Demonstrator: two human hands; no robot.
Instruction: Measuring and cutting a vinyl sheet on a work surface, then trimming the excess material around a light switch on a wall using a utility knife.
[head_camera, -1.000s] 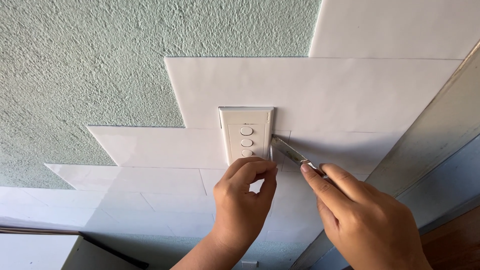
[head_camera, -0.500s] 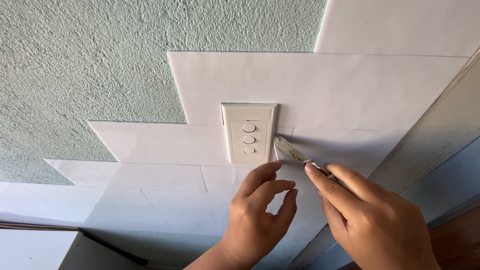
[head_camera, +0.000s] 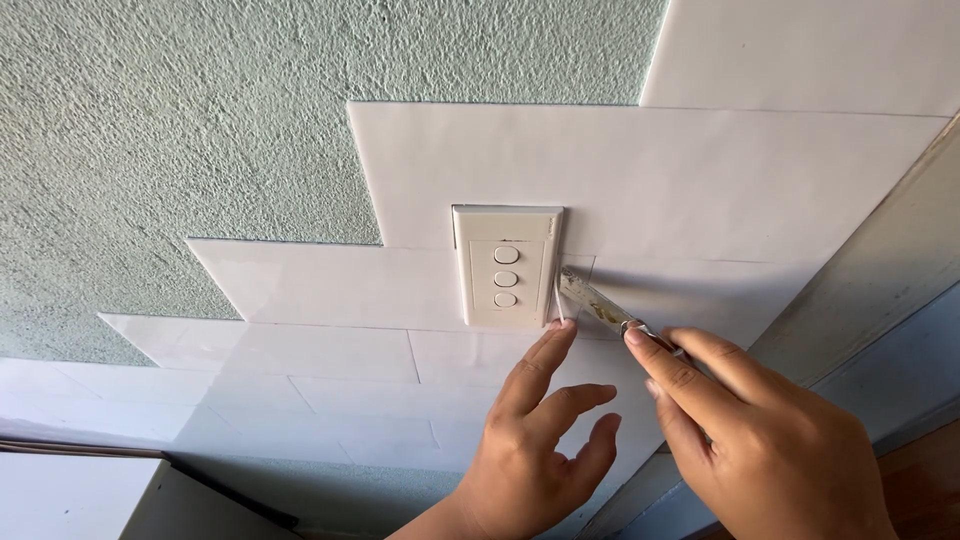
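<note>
Green textured wall (head_camera: 200, 120) at left, part-covered by white panels (head_camera: 650, 180) in stepped rows. White switch plate (head_camera: 507, 266) with three round buttons set into them. Left hand (head_camera: 535, 440) below it, fingers spread apart, forefinger tip on the panel by the plate's lower right corner. Right hand (head_camera: 760, 440) clamped on a utility knife (head_camera: 600, 303), blade tip at the plate's right edge.

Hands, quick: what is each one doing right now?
Left hand: open, holding nothing, forefinger on the white panel below the switch plate.
Right hand: closed on a knife.
</note>
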